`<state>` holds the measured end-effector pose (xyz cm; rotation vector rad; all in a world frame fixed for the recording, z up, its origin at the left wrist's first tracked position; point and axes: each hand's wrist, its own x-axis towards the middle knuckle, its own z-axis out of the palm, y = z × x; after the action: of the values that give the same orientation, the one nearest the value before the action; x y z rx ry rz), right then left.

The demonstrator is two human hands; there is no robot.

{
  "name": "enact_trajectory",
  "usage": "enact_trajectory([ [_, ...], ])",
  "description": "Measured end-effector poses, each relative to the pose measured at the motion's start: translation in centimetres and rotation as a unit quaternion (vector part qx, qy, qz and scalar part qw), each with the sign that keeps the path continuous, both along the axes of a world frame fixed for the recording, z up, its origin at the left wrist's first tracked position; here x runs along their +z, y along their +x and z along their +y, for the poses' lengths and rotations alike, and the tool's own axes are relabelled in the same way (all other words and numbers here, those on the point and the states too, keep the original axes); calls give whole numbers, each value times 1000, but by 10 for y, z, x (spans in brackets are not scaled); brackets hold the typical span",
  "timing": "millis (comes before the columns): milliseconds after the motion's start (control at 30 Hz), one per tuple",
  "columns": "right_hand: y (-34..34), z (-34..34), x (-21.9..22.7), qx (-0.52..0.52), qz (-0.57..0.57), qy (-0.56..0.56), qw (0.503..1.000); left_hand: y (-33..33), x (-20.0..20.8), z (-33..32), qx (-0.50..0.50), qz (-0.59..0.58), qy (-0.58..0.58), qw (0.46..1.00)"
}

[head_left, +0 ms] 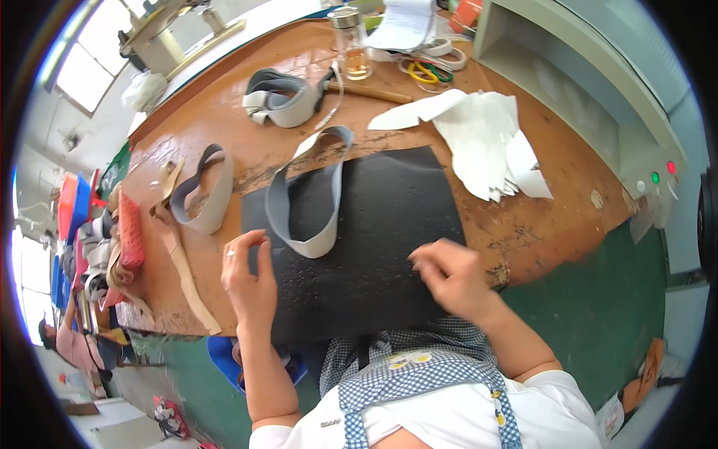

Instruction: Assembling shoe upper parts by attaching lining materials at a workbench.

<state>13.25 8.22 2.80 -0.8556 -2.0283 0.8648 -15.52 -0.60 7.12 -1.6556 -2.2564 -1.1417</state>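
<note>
A grey and white strap loop [323, 243] lies on a black sheet [374, 292] at the near edge of the table. My left hand [250, 280] is over the sheet's left edge, beside the loop. Its thumb and fingers are apart, with nothing between them. Above the right side of the sheet, my right hand [456, 280] is blurred by motion. Its fingers look loosely curled, and whether anything is in them does not show. Left of the sheet stands another strap loop [217, 198], grey inside and pale outside.
A coiled grey strap [288, 105], a lidded glass jar [353, 52] and a wooden stick [374, 93] are farther back. White cut pieces [479, 135] lie at right, near a grey machine housing [568, 97]. Beige strips [183, 273] and a red cushion-like roll [130, 232] are at left.
</note>
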Motion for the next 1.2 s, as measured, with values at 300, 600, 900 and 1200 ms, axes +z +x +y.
enact_trajectory([
  [300,130,116,-16,-355,-84,77,928,28,-9,-1,2,8,52,999],
  [600,122,149,-11,-387,-171,143,895,65,-13,17,-66,8,56,996],
  [900,147,189,-12,-396,-315,172,845,123,-44,12,-217,-54,-15,975],
  [1200,203,195,5,-317,-230,103,914,135,-58,6,-222,-101,-92,965],
])
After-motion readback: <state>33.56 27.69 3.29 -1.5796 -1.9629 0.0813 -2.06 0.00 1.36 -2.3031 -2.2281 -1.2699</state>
